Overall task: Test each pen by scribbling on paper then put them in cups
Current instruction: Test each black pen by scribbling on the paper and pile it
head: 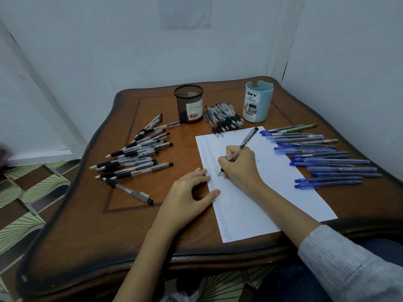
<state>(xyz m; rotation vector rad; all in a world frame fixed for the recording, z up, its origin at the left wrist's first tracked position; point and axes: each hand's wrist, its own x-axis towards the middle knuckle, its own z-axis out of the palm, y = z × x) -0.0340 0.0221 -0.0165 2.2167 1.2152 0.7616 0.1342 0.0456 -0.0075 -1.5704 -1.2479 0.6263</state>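
A white sheet of paper lies on the wooden table, with columns of small scribbles down its left side. My right hand grips a black clear-barrelled pen, its tip touching the paper beside the scribbles. My left hand rests flat at the sheet's left edge, fingers straight, thumb on the paper. A black mesh cup and a light blue cup stand at the back. Black pens lie in a pile on the left and another between the cups. Blue pens lie on the right.
One black pen lies apart near the table's left front. A green pen tops the blue row. White walls close in behind and to the right. Patterned floor shows left of the table.
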